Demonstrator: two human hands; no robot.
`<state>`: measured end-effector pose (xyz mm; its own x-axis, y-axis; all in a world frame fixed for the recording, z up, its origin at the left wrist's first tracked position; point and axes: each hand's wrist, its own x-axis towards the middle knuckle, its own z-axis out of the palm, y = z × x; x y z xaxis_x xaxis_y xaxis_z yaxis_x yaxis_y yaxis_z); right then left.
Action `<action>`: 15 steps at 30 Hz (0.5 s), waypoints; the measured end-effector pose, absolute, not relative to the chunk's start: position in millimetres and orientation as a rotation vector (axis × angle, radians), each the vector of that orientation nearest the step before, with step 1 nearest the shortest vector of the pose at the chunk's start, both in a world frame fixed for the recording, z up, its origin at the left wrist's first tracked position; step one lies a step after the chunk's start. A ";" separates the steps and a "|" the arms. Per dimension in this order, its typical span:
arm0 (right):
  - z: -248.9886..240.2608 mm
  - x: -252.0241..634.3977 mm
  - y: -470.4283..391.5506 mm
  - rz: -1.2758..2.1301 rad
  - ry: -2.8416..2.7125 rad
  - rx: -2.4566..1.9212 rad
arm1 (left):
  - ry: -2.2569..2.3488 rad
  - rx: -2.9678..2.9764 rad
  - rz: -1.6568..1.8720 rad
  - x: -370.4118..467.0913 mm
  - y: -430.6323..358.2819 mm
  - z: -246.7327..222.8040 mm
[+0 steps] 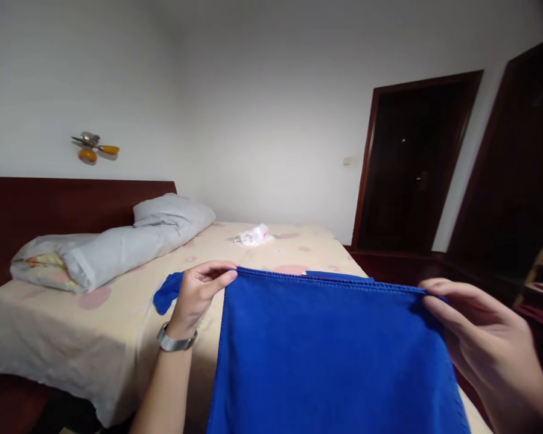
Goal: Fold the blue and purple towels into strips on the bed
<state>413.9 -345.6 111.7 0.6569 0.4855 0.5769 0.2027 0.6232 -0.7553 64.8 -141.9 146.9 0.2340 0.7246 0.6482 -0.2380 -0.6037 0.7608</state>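
A blue cloth (335, 355) with a stitched hem hangs spread out in front of me, its lower end cut off by the bottom of the view. My left hand (201, 295) pinches its upper left corner between thumb and fingers. At the upper right corner, my right hand (484, 337) is closed on the hem in the same way, so the top edge is stretched nearly straight. A silver watch band circles my left wrist. Behind the left hand, a bunched piece of blue fabric (166, 293) lies on the bed; another strip of blue shows just beyond the hem.
The bed (117, 325) has a pale sheet with pinkish patches. A rolled grey quilt (131, 253) lies toward the dark headboard (72, 208), and a crumpled white plastic bag (254, 235) sits farther back. A dark door (409, 175) stands at right, with a shelf edge (538, 262) nearby.
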 end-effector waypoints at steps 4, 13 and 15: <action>89.4 453.9 -283.1 0.198 -0.878 -1.079 | 0.510 1.706 1.372 114.2 -72.3 114.7; -68.2 541.9 -115.1 0.189 -0.981 -1.507 | 0.946 1.907 1.067 241.8 61.4 -49.3; -91.3 548.9 -109.5 0.202 -0.984 -1.569 | 0.993 1.939 1.044 246.7 73.3 -74.4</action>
